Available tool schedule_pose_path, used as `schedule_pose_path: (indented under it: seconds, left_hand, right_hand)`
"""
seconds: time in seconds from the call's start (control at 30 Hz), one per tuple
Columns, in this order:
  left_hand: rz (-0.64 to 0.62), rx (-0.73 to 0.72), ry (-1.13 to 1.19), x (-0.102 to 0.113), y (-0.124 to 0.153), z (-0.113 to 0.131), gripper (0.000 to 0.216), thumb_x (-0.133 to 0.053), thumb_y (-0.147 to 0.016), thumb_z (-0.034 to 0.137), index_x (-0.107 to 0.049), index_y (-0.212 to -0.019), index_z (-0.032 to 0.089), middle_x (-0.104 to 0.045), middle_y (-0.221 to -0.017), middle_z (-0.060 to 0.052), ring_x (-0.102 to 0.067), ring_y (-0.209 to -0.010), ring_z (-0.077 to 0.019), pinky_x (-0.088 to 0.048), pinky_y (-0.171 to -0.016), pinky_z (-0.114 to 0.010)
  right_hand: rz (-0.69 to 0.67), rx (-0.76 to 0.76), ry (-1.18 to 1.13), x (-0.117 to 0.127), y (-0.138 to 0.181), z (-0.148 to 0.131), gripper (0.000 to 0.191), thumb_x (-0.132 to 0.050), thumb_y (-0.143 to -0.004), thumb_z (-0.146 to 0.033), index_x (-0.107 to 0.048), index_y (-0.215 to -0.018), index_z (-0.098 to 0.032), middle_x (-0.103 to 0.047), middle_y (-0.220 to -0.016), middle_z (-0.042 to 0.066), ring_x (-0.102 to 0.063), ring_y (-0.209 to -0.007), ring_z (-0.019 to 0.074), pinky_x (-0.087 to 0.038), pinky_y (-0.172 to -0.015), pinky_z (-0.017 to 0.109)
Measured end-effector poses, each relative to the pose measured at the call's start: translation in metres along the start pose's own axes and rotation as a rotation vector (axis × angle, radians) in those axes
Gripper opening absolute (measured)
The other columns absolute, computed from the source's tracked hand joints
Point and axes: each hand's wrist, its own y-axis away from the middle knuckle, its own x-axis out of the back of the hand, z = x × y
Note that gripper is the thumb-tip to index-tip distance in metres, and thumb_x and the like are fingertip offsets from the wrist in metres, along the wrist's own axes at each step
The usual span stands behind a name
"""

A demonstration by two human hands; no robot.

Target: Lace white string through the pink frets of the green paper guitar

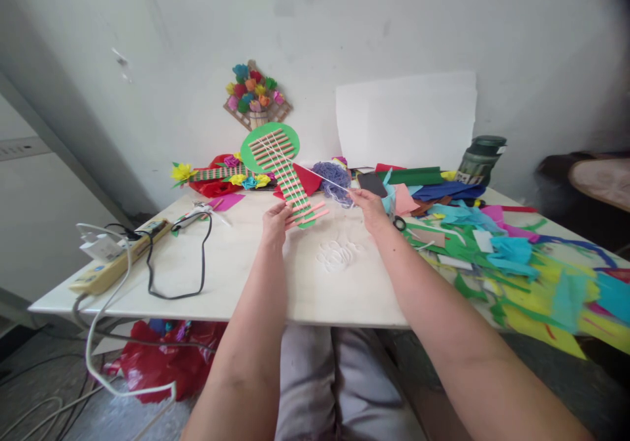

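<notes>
My left hand (275, 223) grips the lower end of a green paper guitar (276, 155) with pink slats and white strings, held tilted above the white table (207, 277). My right hand (367, 206) pinches a thin white string (329, 180) that runs taut from the guitar's neck to my fingers. A red paper triangle (308, 178) sits just behind the guitar. A loose coil of white string (337, 254) lies on the table below my hands.
A purple yarn bundle (333, 177) lies behind the string. A heap of colored paper scraps (516, 264) covers the right side. A glue gun (194, 215), power strip (115, 260) and black cable (177, 270) lie at left. A paper flower bouquet (254, 94) leans on the wall.
</notes>
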Motion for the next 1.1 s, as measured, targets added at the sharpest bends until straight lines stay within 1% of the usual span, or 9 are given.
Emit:
schedule_pose_path:
  seconds: [0.07, 0.13, 0.23, 0.3, 0.47, 0.57, 0.67, 0.9, 1.1]
  left_hand:
    - [0.0, -0.009, -0.011, 0.0, -0.001, -0.001, 0.034, -0.07, -0.062, 0.021, -0.06, -0.092, 0.01, -0.068, -0.079, -0.009, -0.067, -0.07, -0.0225, -0.056, -0.063, -0.034]
    - [0.006, -0.024, -0.015, 0.0, -0.002, -0.003, 0.035, -0.07, -0.062, 0.021, -0.06, -0.093, 0.01, -0.068, -0.078, -0.008, -0.067, -0.07, -0.0226, -0.056, -0.063, -0.034]
    - [0.028, -0.033, -0.025, -0.002, -0.003, -0.005, 0.034, -0.07, -0.063, 0.021, -0.059, -0.093, 0.01, -0.068, -0.078, -0.008, -0.067, -0.07, -0.0227, -0.056, -0.063, -0.035]
    - [0.054, -0.032, -0.029, -0.003, -0.003, -0.006, 0.033, -0.069, -0.064, 0.021, -0.058, -0.093, 0.011, -0.068, -0.078, -0.008, -0.067, -0.07, -0.0224, -0.056, -0.063, -0.035]
    - [0.073, -0.015, -0.025, -0.006, -0.003, -0.009, 0.028, -0.066, -0.067, 0.021, -0.057, -0.091, 0.012, -0.068, -0.076, -0.008, -0.067, -0.068, -0.0206, -0.055, -0.06, -0.031]
    - [0.092, -0.029, -0.023, -0.007, -0.004, -0.01, 0.029, -0.066, -0.067, 0.022, -0.057, -0.092, 0.012, -0.068, -0.077, -0.007, -0.066, -0.068, -0.0191, -0.055, -0.06, -0.029]
    - [0.13, -0.029, -0.023, -0.007, -0.004, -0.009, 0.031, -0.067, -0.066, 0.021, -0.057, -0.094, 0.012, -0.067, -0.077, -0.006, -0.066, -0.065, -0.0179, -0.055, -0.06, -0.029]
    - [0.156, -0.019, 0.004, -0.01, -0.003, -0.007, 0.027, -0.065, -0.065, 0.019, -0.057, -0.091, 0.012, -0.065, -0.071, -0.004, -0.065, -0.063, -0.0159, -0.054, -0.063, -0.03]
    - [0.133, -0.033, 0.031, -0.006, -0.007, -0.011, 0.027, -0.065, -0.065, 0.021, -0.058, -0.089, 0.012, -0.065, -0.074, -0.004, -0.065, -0.064, -0.0169, -0.054, -0.066, -0.033]
  right_hand:
    - [0.023, 0.044, -0.043, 0.002, -0.001, -0.004, 0.021, -0.07, -0.055, -0.034, -0.061, -0.065, -0.018, -0.06, -0.07, 0.0, -0.051, -0.063, 0.0079, -0.037, -0.058, 0.022]
    - [-0.037, 0.027, -0.066, 0.002, 0.001, -0.01, 0.021, -0.069, -0.058, -0.035, -0.06, -0.066, -0.017, -0.055, -0.06, -0.002, -0.044, -0.051, 0.0062, -0.032, -0.049, 0.021]
    - [-0.229, -0.048, -0.041, -0.003, 0.01, -0.019, 0.024, -0.067, -0.06, -0.038, -0.061, -0.069, -0.017, -0.043, -0.047, -0.005, -0.032, -0.042, 0.0051, -0.019, -0.04, 0.021]
    - [-0.378, -0.087, -0.008, -0.009, 0.017, -0.021, 0.024, -0.066, -0.061, -0.038, -0.061, -0.07, -0.016, -0.039, -0.045, -0.006, -0.03, -0.041, 0.0048, -0.016, -0.04, 0.021]
    - [-0.749, -0.19, 0.149, -0.028, 0.033, -0.011, 0.021, -0.066, -0.062, -0.034, -0.064, -0.069, -0.014, -0.046, -0.047, -0.004, -0.036, -0.043, 0.0046, -0.022, -0.041, 0.019]
    - [-0.844, -0.237, 0.242, -0.034, 0.037, 0.001, 0.021, -0.065, -0.063, -0.034, -0.064, -0.066, -0.013, -0.05, -0.047, -0.004, -0.04, -0.044, 0.0053, -0.028, -0.043, 0.018]
    - [-0.851, -0.263, 0.28, -0.035, 0.037, 0.01, 0.021, -0.065, -0.063, -0.033, -0.063, -0.064, -0.013, -0.052, -0.047, -0.003, -0.041, -0.044, 0.0049, -0.028, -0.043, 0.018]
    - [-0.743, -0.372, 0.304, -0.038, 0.039, 0.013, 0.013, -0.067, -0.059, -0.024, -0.06, -0.058, -0.013, -0.056, -0.047, -0.001, -0.045, -0.044, 0.0055, -0.028, -0.041, 0.017]
    - [-0.685, -0.42, 0.288, -0.041, 0.038, 0.013, 0.008, -0.064, -0.056, -0.018, -0.059, -0.054, -0.013, -0.051, -0.042, -0.003, -0.03, -0.037, 0.0026, -0.017, -0.037, 0.016]
